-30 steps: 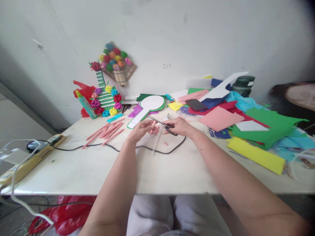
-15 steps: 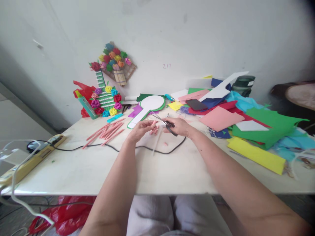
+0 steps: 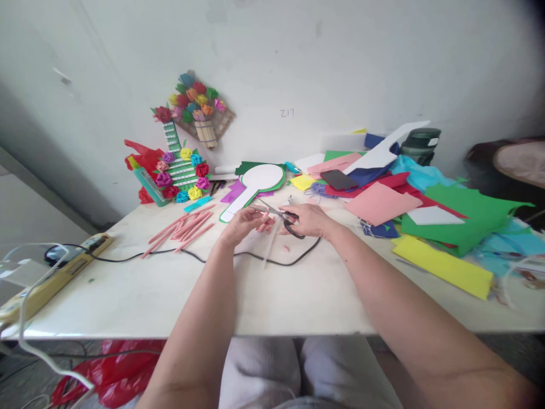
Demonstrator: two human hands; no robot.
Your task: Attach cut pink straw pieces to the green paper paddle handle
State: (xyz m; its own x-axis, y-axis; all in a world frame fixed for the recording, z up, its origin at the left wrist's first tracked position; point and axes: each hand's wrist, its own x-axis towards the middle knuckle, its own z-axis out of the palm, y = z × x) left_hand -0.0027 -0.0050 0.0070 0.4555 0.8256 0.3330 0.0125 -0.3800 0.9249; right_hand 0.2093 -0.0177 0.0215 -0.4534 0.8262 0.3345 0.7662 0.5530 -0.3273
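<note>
Pale wall (image 3: 264, 68) rises beyond your right hand (image 3: 310, 220), which curls round scissors (image 3: 280, 214), 2 blades parted. Your left hand (image 3: 240, 226) is half-curled, pink pieces (image 3: 266, 222) just right of it, its grip unclear; pink sticks (image 3: 191, 229) lie left of it on the bench (image 3: 170, 301).

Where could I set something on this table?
Between the forearms, from the black cable to the front edge; also left, between power strip, cable and left forearm, save a green scrap. Crowded: right, under papers, and around the scissors.
</note>
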